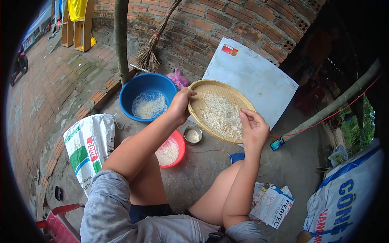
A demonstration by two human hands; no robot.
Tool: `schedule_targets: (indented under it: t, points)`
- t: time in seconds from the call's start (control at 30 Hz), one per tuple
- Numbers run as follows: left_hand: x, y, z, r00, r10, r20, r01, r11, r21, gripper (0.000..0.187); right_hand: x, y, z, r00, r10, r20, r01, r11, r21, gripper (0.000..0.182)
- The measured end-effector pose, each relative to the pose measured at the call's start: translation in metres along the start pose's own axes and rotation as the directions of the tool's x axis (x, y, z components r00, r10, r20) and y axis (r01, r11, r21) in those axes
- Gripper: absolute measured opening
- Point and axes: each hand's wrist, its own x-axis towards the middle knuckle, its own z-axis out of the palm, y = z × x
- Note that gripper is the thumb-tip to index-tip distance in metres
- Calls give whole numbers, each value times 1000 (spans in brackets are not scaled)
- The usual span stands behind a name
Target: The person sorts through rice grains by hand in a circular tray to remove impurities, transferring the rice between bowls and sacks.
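Note:
A round woven bamboo winnowing tray [194, 106] is held up in front of me, with whitish rice grains [221, 113] spread over its middle and right side. My left hand [182, 104] is closed on the tray's left rim. At the right side of the tray, my right hand [255, 127] has its thumb and fingertips drawn together in a pinch over the grains; anything between them is too small to make out. Below the tray stand a blue basin [127, 99] holding rice, a red basin [181, 156] holding rice, and a small metal bowl [189, 141] with pale grain.
A white board [267, 93] leans by the brick wall [243, 26], near a straw broom [148, 58]. A phone [277, 143] is at the lower end of a pole on the right. White printed sacks [91, 141] lie on both sides, and a red plastic chair [60, 224] is at lower left.

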Motion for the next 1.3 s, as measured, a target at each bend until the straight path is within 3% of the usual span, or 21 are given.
schedule_targets:
  t: [0.3,0.57,0.67,0.73,0.8,0.9,0.97,1.0,1.07,1.1,1.17,1.2,1.23,1.3]
  points:
    - [4,-1,-3,999,31,-33,-32,999,-29,32,3,0,-5,999,23,-37,-18,991,130,12]
    - [9,6,-10,996,29,-89,-40,991,-129,35,17,23,-25,977,7,-211,41,973,226,14]
    - [15,9,-17,991,69,-113,-90,977,-192,35,24,46,-25,948,131,-291,-41,955,295,16]
    - [18,13,-19,983,121,-139,-149,967,-209,34,28,64,-18,888,380,-259,-164,789,592,19]
    - [25,14,-27,961,200,-192,-235,955,-179,32,32,95,-1,846,510,-151,-267,653,709,21]
    - [15,19,-28,918,297,-262,-322,945,-56,31,29,131,38,849,526,-55,-422,735,531,18]
    - [12,25,-34,913,311,-264,-335,941,-52,27,22,154,63,914,405,-34,-398,908,134,14]
    - [7,27,-36,907,316,-280,-342,939,-47,27,18,158,70,913,408,-17,-402,905,138,14]
    - [-3,34,-39,880,342,-330,-360,933,6,30,12,161,86,970,237,47,-199,892,-405,12]
    - [-7,36,-42,870,353,-344,-371,929,16,30,10,165,93,969,237,64,-194,899,-393,12]
    - [-15,45,-49,855,353,-379,-367,929,37,30,10,189,104,986,78,146,-3,891,-454,13]
    - [-22,50,-52,854,343,-392,-360,932,31,30,10,210,110,971,71,226,61,846,-529,15]
    - [-28,55,-55,857,332,-394,-358,934,7,29,11,238,113,910,148,388,172,716,-677,34]
    - [-43,65,-56,825,382,-416,-412,911,20,27,2,235,127,804,486,343,68,498,-865,57]
